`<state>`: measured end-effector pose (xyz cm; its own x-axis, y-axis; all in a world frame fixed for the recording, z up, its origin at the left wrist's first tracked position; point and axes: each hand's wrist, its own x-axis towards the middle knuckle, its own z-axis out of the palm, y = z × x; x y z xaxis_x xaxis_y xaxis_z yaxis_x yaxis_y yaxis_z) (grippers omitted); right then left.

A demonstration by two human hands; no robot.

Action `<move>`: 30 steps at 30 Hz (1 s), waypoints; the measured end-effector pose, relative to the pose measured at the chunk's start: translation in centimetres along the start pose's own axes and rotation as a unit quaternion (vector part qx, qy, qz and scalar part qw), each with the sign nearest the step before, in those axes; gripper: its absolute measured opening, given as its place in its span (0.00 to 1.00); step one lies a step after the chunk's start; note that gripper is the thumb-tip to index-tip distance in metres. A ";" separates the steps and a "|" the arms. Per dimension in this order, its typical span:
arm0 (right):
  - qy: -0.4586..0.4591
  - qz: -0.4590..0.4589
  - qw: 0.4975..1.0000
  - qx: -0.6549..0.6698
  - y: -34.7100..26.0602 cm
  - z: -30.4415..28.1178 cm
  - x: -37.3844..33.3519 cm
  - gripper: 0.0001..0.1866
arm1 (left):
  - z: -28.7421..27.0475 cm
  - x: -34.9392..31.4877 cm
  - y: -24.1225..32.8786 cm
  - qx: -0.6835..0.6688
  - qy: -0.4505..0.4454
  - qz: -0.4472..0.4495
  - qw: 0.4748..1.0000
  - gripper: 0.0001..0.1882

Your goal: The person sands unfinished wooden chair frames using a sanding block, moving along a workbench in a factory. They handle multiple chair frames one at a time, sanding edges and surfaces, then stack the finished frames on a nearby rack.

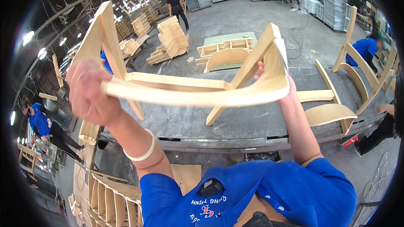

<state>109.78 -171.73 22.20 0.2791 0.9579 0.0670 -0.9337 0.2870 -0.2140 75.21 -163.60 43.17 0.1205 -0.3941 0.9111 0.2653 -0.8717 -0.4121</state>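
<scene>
A pale wooden chair frame (189,97) is held up in front of me, tilted over the grey workbench (176,122). It has a curved band along its near side, a straight crossbar behind and angled legs on both sides. My left hand (90,92), slightly blurred, is closed on the left end of the curved band. On the other side my right hand (287,89) grips the right bend, its fingertips showing on the inner face. Part of that palm is hidden by the wood.
Loose wooden frame parts (322,96) lie on the bench's right side, beside another chair frame (357,75) and a person in blue (364,51). Beyond the bench are stacked frames (227,56) and wood piles (172,37). Curved panels (111,201) stand at lower left.
</scene>
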 end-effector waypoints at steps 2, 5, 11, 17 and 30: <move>-0.004 0.018 1.000 -0.024 0.6 0.3 -1.9 0.25 | -1.0 -0.4 -0.1 0.018 0.022 0.036 0.999 0.23; -0.002 0.002 0.999 -0.038 2.0 0.2 -3.9 0.28 | -1.6 -2.5 -0.4 -0.225 0.287 -0.300 0.881 0.24; 0.000 -0.002 1.000 0.020 4.9 0.2 -3.7 0.23 | -3.2 -5.5 -6.3 -0.329 0.300 -0.507 0.738 0.23; 0.025 -0.001 0.994 -0.104 4.5 0.6 -4.4 0.26 | -0.7 -10.0 -13.6 -0.395 0.252 -0.582 0.664 0.23; 0.088 -0.185 0.969 -0.140 -0.4 1.4 -12.3 0.27 | 10.0 -8.1 -21.0 -0.555 0.130 -0.588 0.574 0.26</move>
<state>106.43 -183.65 22.80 0.6400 0.7678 0.0278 -0.6719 0.5768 -0.4646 78.25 -139.21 44.43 0.2971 0.7522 0.5882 -0.7736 -0.1714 0.6100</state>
